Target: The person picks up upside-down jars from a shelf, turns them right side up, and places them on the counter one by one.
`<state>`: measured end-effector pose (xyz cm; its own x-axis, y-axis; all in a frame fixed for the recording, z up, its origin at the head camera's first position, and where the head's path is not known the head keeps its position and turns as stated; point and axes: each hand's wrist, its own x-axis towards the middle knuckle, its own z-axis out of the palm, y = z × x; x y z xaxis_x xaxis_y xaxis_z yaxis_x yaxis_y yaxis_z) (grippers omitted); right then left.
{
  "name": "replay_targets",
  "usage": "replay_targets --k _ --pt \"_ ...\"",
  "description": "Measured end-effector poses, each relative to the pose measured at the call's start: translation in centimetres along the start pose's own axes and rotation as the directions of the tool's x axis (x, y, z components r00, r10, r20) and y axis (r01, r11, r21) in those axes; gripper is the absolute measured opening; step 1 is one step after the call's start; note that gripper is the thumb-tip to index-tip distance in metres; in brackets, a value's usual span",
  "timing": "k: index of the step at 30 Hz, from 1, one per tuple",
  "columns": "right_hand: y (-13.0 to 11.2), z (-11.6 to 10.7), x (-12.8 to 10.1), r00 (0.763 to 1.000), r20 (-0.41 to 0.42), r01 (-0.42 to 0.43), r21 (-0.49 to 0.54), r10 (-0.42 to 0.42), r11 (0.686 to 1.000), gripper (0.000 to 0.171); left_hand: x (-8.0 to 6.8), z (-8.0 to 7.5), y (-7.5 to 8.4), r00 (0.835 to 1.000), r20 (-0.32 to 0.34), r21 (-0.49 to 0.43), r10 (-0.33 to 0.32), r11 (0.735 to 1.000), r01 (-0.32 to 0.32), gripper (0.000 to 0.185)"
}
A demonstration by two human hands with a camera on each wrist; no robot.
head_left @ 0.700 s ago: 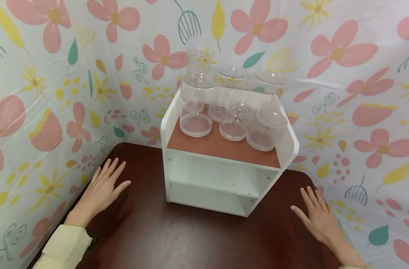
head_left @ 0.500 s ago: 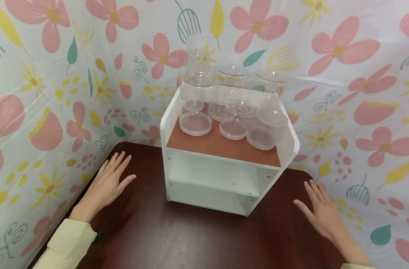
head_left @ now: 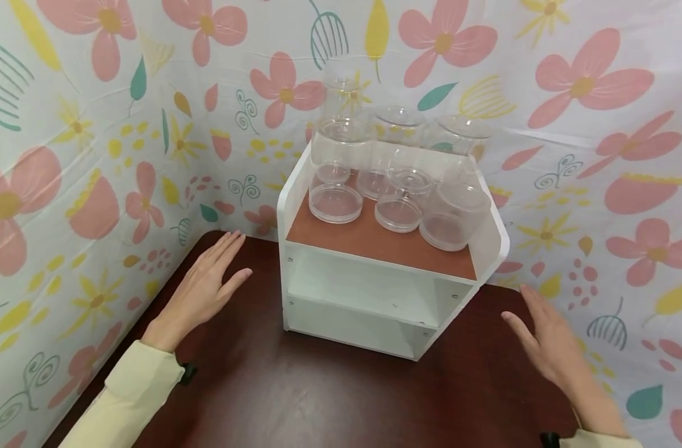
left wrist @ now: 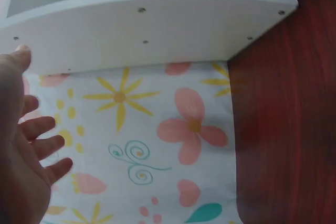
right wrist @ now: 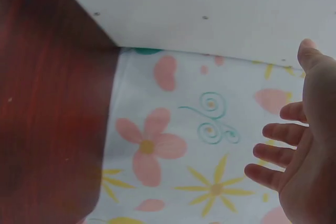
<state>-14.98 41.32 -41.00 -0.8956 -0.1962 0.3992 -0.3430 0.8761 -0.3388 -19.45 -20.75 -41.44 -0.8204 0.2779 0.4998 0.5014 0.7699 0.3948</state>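
On the dark reddish-brown wooden desk (head_left: 296,398), a small white shelf unit with a brown top board (head_left: 383,274) stands against the back corner, hemmed on three sides by a white cloth printed with pink flowers and yellow leaves (head_left: 66,155). Bare desk surface lies to either side of the unit and in front of it; the strip on the left is wider than the one on the right, where the cloth wall comes near the unit's side panel. Two open compartments face the viewer, one above the other. A cluster of clear plastic round jars with lids (head_left: 397,180) stands on the top board, held in by raised white side walls; the front edge of the board has no wall.

Left hand (head_left: 203,289): beside the unit's left panel, apart from it, fingers (left wrist: 44,145) straight and slightly spread, grasping nothing. A pale yellow sleeve (head_left: 122,398) covers the forearm. Whether the palm rests on the desk cannot be told.

Right hand (head_left: 548,339): beside the unit's right panel, apart from it, fingers (right wrist: 278,132) released and loosely spread, thumb toward the unit, holding nothing. In the wrist views each hand faces the underside and side edge of the white unit with printed cloth between.
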Motion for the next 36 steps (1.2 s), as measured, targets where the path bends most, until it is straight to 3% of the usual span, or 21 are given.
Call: replay_targets --k 4,7,10,15,17,22,27,33,36 --pt "-1.0 -1.1 0.8 0.999 0.018 -0.037 0.015 0.037 0.999 0.066 0.6 0.0 0.8 0.994 -0.092 -0.018 0.051 0.998 -0.052 0.066" --pt "-1.9 -1.6 1.7 1.0 -0.022 -0.021 0.037 0.022 0.999 0.062 1.3 -0.1 1.5 0.991 -0.126 -0.075 0.036 0.996 -0.046 0.062" --pt "-2.7 -1.8 2.4 0.992 -0.121 0.037 0.062 -0.03 0.997 0.054 2.1 -0.2 2.4 0.99 -0.138 -0.166 -0.005 0.986 -0.018 0.059" --pt "-4.2 -2.0 3.7 0.943 -0.309 0.141 0.044 -0.121 0.989 0.043 3.6 -0.4 4.1 0.986 -0.16 -0.302 -0.034 0.953 -0.016 0.054" --pt "-4.9 -2.3 4.3 0.931 -0.342 0.15 0.034 -0.13 0.988 0.042 4.1 -0.4 4.6 0.985 -0.171 -0.329 -0.034 0.944 -0.025 0.052" --pt "-6.4 -3.1 5.3 0.924 -0.365 0.127 0.019 -0.112 0.992 0.041 4.8 -0.3 5.7 0.982 -0.181 -0.387 -0.045 0.922 -0.029 0.051" --pt "-7.3 -3.9 6.0 0.924 -0.373 0.123 0.082 -0.084 0.989 0.041 5.4 -0.1 6.9 0.984 -0.161 -0.457 -0.08 0.889 -0.003 0.053" --pt "-8.1 -4.9 7.2 0.897 -0.424 0.17 0.073 -0.124 0.983 0.037 6.2 0.3 7.7 0.977 -0.184 -0.474 -0.107 0.881 0.007 0.052" --pt "-8.7 -5.4 7.9 0.905 -0.41 0.161 0.085 -0.113 0.983 0.037 6.4 0.6 8.0 0.973 -0.196 -0.462 -0.121 0.887 0.017 0.053"
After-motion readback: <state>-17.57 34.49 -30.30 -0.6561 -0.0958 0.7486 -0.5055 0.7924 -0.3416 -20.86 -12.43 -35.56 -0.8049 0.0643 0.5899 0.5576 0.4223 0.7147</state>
